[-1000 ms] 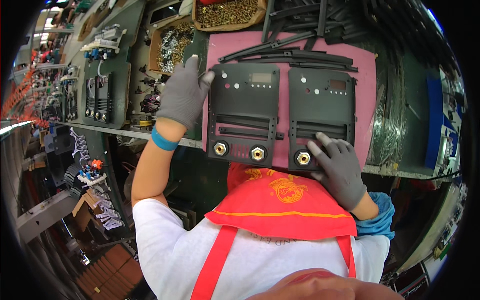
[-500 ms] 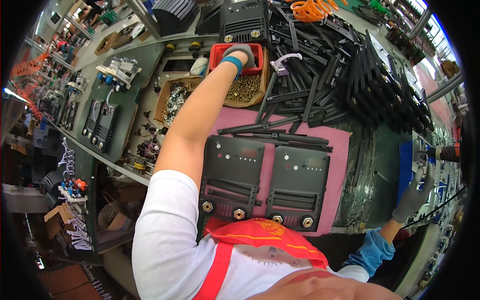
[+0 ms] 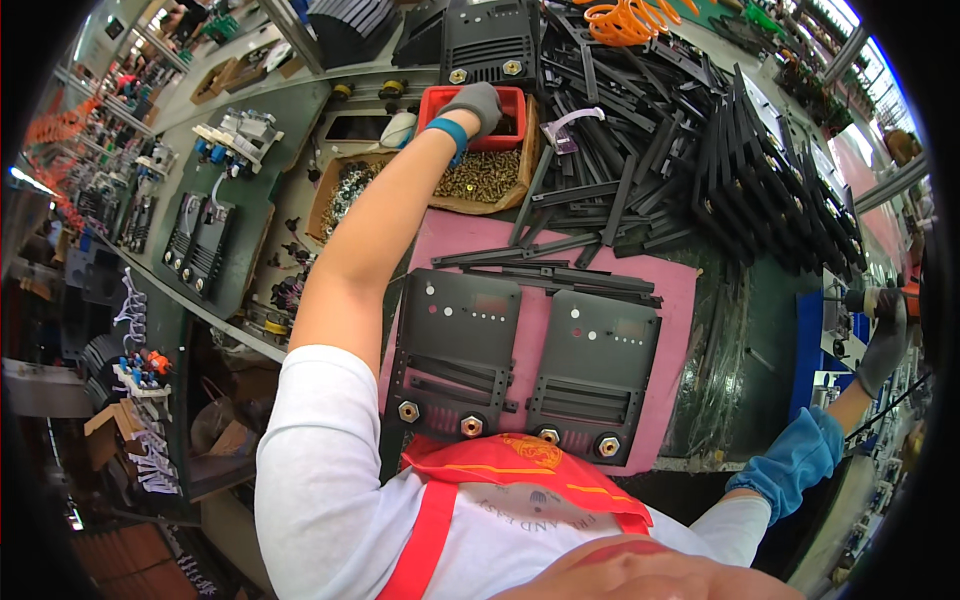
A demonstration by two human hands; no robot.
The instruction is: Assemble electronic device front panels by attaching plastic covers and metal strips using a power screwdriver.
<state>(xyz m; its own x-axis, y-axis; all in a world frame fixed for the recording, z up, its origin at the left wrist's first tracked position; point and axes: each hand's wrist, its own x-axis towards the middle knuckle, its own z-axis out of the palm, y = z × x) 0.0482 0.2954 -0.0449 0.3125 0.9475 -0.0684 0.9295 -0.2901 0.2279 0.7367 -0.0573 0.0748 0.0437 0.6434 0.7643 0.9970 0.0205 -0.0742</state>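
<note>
My left hand [image 3: 476, 104], in a grey glove with a blue cuff, reaches far forward into a red plastic bin [image 3: 435, 100] at the back of the bench; its fingers are curled down inside and what they hold is hidden. My right hand [image 3: 880, 345], also grey-gloved with a blue sleeve cover, is stretched out to the far right and closed around a power screwdriver [image 3: 862, 300]. Two dark front panels [image 3: 455, 350] [image 3: 597, 375] with brass sockets lie side by side on a pink mat [image 3: 480, 235] just in front of me.
A cardboard tray of brass screws [image 3: 482, 178] sits beside the red bin. Black metal strips and brackets [image 3: 700, 150] are piled at the back right. More panels [image 3: 198, 240] lie on the bench to the left. An orange coiled hose [image 3: 628, 18] is at the top.
Both hands left the two panels: the left reached forward into the red bin, the right swung far right to the screwdriver. My view tilted up over the bench.
</note>
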